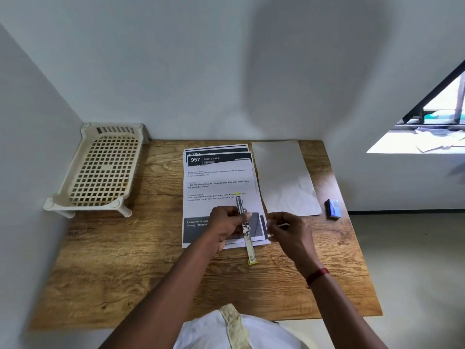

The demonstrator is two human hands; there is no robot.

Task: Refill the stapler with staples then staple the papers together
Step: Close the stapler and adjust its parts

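Wooden table [125,260] in a white-walled corner: at its middle our left hand [225,222] grips the stapler [246,231] over the printed papers [216,182], its magazine slid out toward the near edge. Just beside it, our right hand [289,231] pinches a thin pale strip [283,225]. A small blue box [334,209] sits by the right edge and a beige slotted rack [100,170] in the far-left corner.

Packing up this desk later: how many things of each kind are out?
Silver metal stapler, tray slid out: 1
Thin pale strip, likely staples: 1
Stack of printed paper sheets: 1
Blank white paper sheet: 1
Small blue cardboard box: 1
Cream perforated plastic rack: 1
Total: 6
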